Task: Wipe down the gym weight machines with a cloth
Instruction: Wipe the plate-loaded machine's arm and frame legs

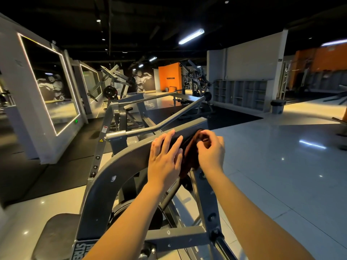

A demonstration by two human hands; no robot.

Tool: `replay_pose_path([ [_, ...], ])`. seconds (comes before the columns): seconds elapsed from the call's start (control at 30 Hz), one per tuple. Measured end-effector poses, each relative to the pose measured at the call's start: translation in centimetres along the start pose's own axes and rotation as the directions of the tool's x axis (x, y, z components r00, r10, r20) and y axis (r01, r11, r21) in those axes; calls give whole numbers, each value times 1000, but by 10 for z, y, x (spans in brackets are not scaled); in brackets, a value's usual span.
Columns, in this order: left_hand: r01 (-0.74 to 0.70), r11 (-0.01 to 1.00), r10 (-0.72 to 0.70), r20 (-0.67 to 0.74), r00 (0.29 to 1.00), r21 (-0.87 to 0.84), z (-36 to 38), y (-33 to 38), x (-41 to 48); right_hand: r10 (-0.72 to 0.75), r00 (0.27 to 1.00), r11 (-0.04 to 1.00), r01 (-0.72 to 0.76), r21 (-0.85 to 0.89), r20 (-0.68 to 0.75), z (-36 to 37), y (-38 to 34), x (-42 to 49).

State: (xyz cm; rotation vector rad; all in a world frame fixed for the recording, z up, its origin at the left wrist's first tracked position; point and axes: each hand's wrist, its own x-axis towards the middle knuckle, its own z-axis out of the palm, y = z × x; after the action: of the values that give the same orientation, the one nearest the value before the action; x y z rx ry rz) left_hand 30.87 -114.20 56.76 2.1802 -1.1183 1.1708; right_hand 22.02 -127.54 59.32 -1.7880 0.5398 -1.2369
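Pinching cloth (190, 154) with right hand (211, 149), draped over top of frame (116, 166); left hand (165, 158) flat, fingers straight, on frame beside cloth. Risk: loose pinch, cloth sliding off frame.

left hand (165, 162) lies flat, fingers straight; right hand (211, 152) curled, seemingly pinching at the fingertips.

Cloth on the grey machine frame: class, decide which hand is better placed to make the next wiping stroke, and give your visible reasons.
Right, most likely. The right hand pinches the brown cloth draped over the grey frame; the left hand lies flat on the frame beside it, holding nothing.
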Motion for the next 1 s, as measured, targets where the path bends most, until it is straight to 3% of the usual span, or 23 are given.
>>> replay_pose_path([
  [0.1,-2,1000,2,7,1000,4,-1,1,-1,80,992,997,-82,-14,-93,4,-3,-1],
  [0.27,-9,996,14,59,998,-93,-15,1,1,-135,981,990,139,-22,139,32,-10,-44],
  [0.33,-36,986,50,82,995,-163,-32,-10,0,-160,968,986,165,-11,195,29,-9,-45],
  [0.5,140,972,-140,13,990,-189,-70,-71,-31,0,999,1000,0,-18,41,20,-13,-35],
  [0.83,39,984,-44,-23,999,-174,-64,-79,-42,-315,921,945,327,-15,232,76,-41,-92],
  [0.9,-20,983,14,-35,999,-184,-64,-87,-43,-246,955,968,252,-13,163,72,-36,-85],
  [1.0,-38,977,24,-70,997,-212,-63,-99,-51,-6,1000,1000,6,27,-15,73,-35,-79],
])
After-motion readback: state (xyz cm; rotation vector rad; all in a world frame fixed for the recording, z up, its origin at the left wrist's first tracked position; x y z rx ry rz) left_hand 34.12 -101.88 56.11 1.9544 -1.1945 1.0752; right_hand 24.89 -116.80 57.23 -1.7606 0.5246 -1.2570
